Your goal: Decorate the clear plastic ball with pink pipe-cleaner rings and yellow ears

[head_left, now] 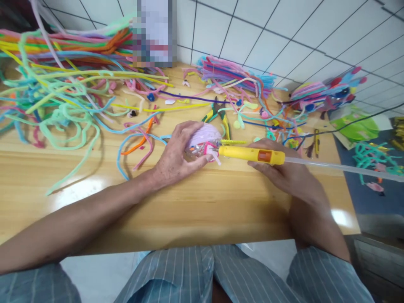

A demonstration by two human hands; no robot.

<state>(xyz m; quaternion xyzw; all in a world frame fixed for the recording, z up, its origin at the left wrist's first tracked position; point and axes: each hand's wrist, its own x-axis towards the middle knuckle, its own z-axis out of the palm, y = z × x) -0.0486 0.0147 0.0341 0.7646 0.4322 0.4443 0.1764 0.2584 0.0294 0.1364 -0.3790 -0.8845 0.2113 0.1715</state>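
My left hand (178,155) is curled around a rounded lilac craft piece (205,134), wound from fuzzy pipe cleaners. On its near side, close to my thumb, sits a small pink-and-white part (212,150). My right hand (280,166) grips a yellow hot glue gun (249,155) with a clear glue stick (341,167) sticking out of its back. The gun's tip points left and meets or nearly meets the pink part; contact cannot be made out. Just behind the craft piece lie pliers (218,110) with green-and-yellow handles.
Tangled pipe cleaners (69,118) cover the table's left side. A bundle of pink and purple ones (233,75) lies at the back by the tiled wall (252,25). A yellow cutter knife (317,143) rests at the right. A black cord (353,120) crosses there.
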